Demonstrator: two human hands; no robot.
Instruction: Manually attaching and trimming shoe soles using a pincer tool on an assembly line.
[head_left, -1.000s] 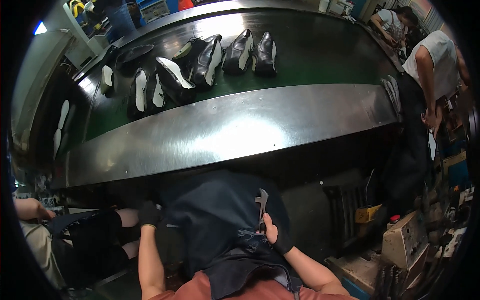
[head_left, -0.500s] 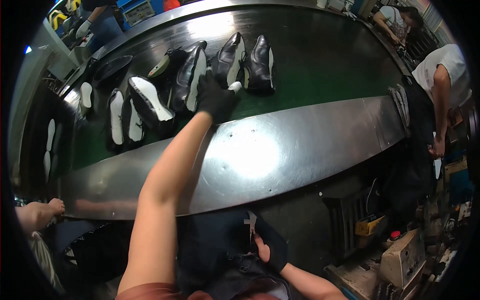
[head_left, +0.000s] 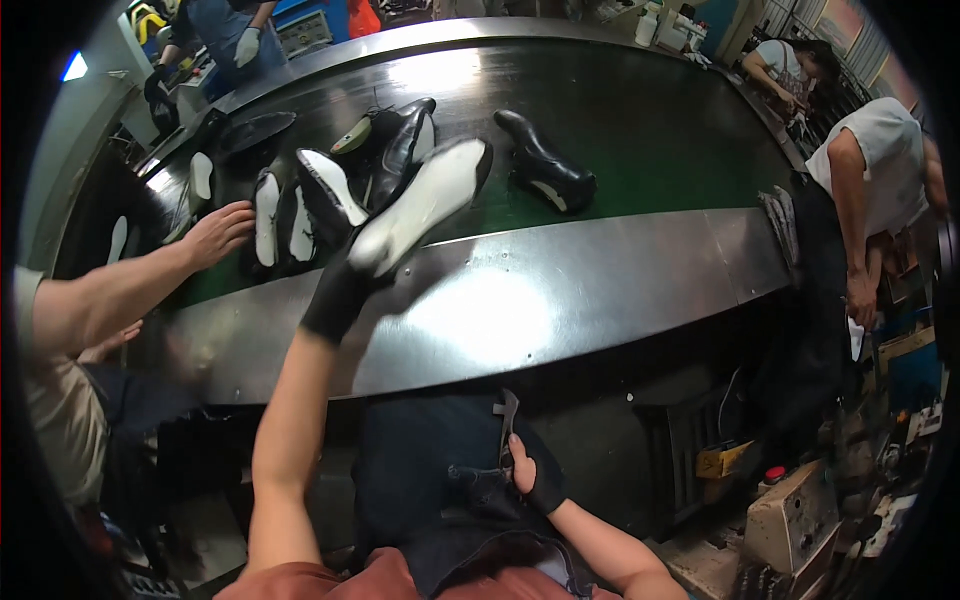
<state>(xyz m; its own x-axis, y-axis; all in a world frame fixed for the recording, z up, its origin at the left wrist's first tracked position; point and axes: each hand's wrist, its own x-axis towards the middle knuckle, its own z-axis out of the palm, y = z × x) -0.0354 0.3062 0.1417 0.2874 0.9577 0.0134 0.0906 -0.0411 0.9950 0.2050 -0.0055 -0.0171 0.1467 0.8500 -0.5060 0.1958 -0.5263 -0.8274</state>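
1. The left hand (head_left: 345, 290), in a dark glove, is wrapped round the near end of a black shoe (head_left: 433, 200), pale sole up, raised over the steel ledge (head_left: 640, 262).
2. The shoe's other end reaches past the ledge's far edge, above the green belt (head_left: 680, 140).
3. On the near side of the ledge, the right hand (head_left: 530, 475) is curled round a metal hand tool (head_left: 508, 410), just clear of the ledge's near edge.
4. Beyond the ledge's middle lies a lone shoe (head_left: 548, 168); from it, the belt gives wide room toward the ledge's right end.
5. Beyond the ledge's left part, room is tight: shoes (head_left: 266, 222) lie close together, and a co-worker's hand (head_left: 222, 232) reaches among them; whether it touches one, I cannot tell.
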